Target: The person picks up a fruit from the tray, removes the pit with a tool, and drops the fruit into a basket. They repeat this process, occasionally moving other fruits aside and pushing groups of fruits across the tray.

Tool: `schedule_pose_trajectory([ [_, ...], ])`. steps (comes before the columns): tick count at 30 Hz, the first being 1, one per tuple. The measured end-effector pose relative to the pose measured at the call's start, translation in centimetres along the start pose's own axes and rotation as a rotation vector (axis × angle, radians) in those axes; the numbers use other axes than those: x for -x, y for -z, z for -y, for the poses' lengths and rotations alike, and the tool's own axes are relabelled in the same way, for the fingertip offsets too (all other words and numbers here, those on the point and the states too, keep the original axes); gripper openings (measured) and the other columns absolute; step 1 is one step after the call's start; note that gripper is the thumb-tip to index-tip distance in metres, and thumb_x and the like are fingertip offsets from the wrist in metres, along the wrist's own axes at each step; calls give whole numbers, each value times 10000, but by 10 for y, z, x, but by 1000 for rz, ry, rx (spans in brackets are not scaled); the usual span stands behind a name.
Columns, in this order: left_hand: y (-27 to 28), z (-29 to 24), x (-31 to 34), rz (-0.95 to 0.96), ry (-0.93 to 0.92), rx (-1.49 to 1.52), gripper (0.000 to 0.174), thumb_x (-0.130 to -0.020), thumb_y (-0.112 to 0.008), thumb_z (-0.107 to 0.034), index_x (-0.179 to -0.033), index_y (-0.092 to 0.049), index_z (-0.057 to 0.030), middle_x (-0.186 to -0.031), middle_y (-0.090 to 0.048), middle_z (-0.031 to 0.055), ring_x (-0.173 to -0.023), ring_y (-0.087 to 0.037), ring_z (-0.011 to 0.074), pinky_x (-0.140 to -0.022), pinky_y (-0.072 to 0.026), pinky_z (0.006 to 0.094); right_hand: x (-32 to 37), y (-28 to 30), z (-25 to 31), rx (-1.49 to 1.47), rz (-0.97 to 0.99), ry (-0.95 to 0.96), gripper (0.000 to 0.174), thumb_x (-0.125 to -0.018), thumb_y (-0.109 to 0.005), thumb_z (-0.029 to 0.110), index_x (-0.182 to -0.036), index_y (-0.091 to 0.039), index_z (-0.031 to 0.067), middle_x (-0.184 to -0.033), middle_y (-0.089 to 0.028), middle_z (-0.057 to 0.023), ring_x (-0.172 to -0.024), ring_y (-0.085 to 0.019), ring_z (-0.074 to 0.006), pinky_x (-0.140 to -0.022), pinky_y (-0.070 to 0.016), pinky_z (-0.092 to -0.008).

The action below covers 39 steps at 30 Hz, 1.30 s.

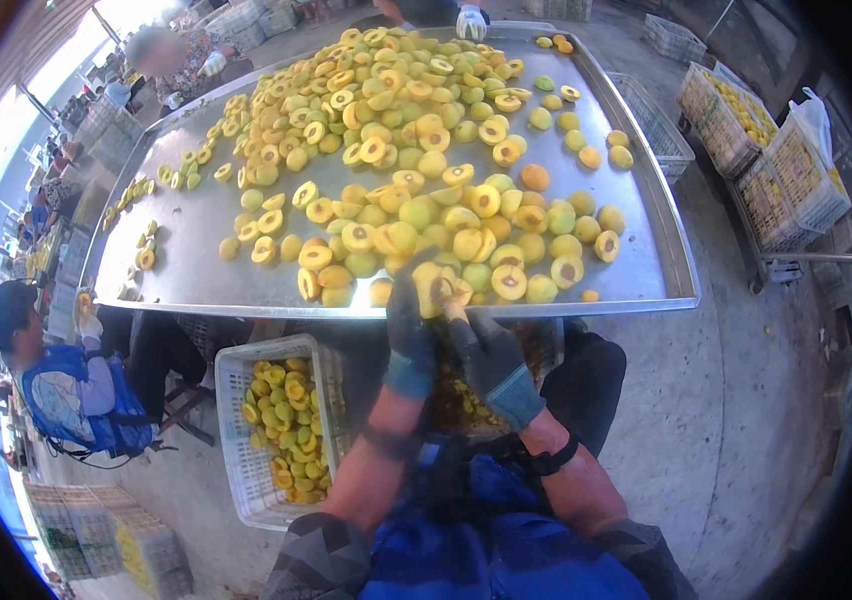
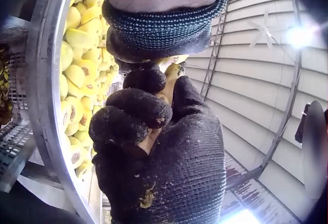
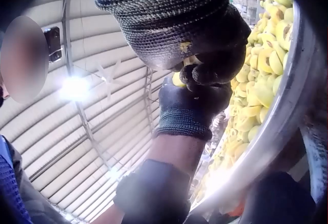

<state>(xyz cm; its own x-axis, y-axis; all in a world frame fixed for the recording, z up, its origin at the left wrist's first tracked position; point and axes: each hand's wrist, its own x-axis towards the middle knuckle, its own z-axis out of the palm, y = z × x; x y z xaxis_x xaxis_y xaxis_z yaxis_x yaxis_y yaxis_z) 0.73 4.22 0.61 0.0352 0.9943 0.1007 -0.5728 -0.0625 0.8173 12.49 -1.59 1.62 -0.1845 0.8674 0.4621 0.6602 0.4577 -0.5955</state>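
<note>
Both hands, in dark gloves with blue-green cuffs, meet at the near edge of a metal table [image 1: 586, 300]. My left hand [image 1: 410, 335] holds a yellow apricot half [image 1: 433, 288], its brown centre showing. Close beside it, my right hand [image 1: 491, 360] grips a slim tan stick-like tool [image 2: 148, 141], its upper end at the fruit. In the left wrist view the right hand's fingers [image 2: 136, 106] curl round this tool. The right wrist view shows a bit of yellow fruit [image 3: 178, 79] between the hands. The tool's working tip is hidden.
Many halved apricots [image 1: 396, 215] are heaped on the table. Below its edge, a white crate [image 1: 231, 440] of halves stands left of my legs. A person in blue [image 1: 71, 385] sits at left. More crates [image 1: 796, 185] stand on a cart at right.
</note>
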Motion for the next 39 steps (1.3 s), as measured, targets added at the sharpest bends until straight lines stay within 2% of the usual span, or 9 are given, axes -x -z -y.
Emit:
schedule_pose_trajectory([
  [11,18,-1,-5,-222,23,-81,640,-1052,-242,-533,-1177,-570,3,-1026,-646,107,-917,-618,193,-852,-516,303,-5,-10,20,2,22,-22,428,-921,-483,-6,-1344,-526,50,-915,-588,-192,-769,-601,-378,-643,-480,-434],
  [13,24,3,-6,-248,1,-63,656,-1044,-248,-553,-1156,-577,3,-989,-654,112,-880,-630,200,-818,-530,301,-9,-7,28,-47,0,-24,460,-841,-530,-17,-1297,-532,37,-875,-564,-198,-724,-596,-393,-612,-482,-460],
  [20,29,1,-3,-337,-168,-474,657,-1037,-263,-568,-1135,-582,-2,-977,-654,108,-861,-630,196,-783,-526,287,-6,-14,35,-57,-13,-39,526,-819,-541,-28,-1341,-501,20,-885,-568,-221,-731,-611,-405,-602,-487,-471],
  [23,25,-3,0,-352,-102,-288,660,-1037,-262,-567,-1128,-588,0,-978,-654,103,-871,-627,192,-796,-519,286,-2,-24,32,-228,54,-256,541,-839,-527,-20,-1374,-480,37,-896,-575,-225,-736,-618,-406,-600,-492,-471],
  [26,10,-14,3,-362,-36,-144,670,-1038,-260,-567,-1125,-598,5,-977,-654,102,-886,-625,187,-818,-513,286,-8,-12,41,1,-19,-20,470,-871,-514,4,-1340,-494,36,-901,-581,-229,-739,-621,-415,-589,-486,-482],
  [31,-10,-35,8,-308,54,-34,689,-1041,-253,-561,-1148,-608,20,-1003,-660,110,-907,-628,187,-835,-515,280,-5,-8,36,18,29,-21,466,-871,-514,6,-1336,-482,31,-924,-579,-230,-738,-617,-433,-595,-494,-490],
  [35,-18,-44,11,-225,49,-113,650,-1055,-252,-503,-1171,-602,32,-1045,-665,134,-896,-634,199,-807,-533,287,-3,-12,25,-314,132,-251,542,-825,-542,2,-1359,-452,13,-939,-567,-235,-719,-603,-441,-596,-500,-491],
  [37,-24,-46,14,-185,-48,-275,621,-1063,-249,-462,-1172,-601,37,-1060,-665,147,-894,-637,202,-798,-540,294,-5,-9,26,-220,94,-109,566,-803,-561,6,-1356,-443,1,-955,-565,-247,-723,-602,-446,-604,-498,-503],
  [39,-18,-43,13,-159,-117,-390,316,-970,-413,-135,-1190,-565,34,-1030,-667,155,-795,-680,222,-682,-571,308,-4,-6,28,-201,106,-70,593,-782,-575,4,-1357,-433,-6,-969,-563,-257,-729,-603,-450,-613,-499,-511],
])
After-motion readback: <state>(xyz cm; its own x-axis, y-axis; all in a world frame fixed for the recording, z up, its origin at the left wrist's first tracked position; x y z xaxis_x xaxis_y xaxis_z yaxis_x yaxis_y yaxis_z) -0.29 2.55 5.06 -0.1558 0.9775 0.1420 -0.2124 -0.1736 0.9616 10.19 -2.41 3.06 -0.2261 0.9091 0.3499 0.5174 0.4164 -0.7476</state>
